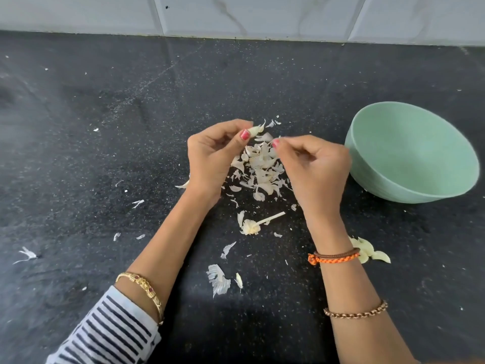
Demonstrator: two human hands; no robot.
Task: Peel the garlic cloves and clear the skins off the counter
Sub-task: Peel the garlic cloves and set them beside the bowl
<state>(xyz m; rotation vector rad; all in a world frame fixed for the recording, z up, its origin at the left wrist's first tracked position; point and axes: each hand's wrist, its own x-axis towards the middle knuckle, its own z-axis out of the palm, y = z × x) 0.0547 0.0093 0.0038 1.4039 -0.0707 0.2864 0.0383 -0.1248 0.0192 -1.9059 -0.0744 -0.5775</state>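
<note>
I see both hands raised over the dark speckled counter (78, 127), just above a heap of papery garlic skins (259, 166) that lies between them. The left hand (210, 156) pinches a garlic clove (254, 130) between thumb and forefinger, the clove's tip pointing right with a wisp of skin curling off it. The right hand (315, 166) has its fingers curled in, and thumb and forefinger nip what looks like a thin sliver of skin — too pale and small for me to be sure of it.

Nearer to me than the heap lies the bare garlic stem (262, 222) with its root end, flat on the counter, and loose flakes of skin are scattered around it, to the left and toward the near edge. A few pale cloves (372, 252) sit on the counter just right of the right wrist, partly hidden behind it.

A mint-green bowl (420, 179) stands to the right of the right hand, close beside it, tipped so that I look into its inside — nothing shows in the part I can see. White marbled tiles (236, 14) run along the far edge of the counter.
</note>
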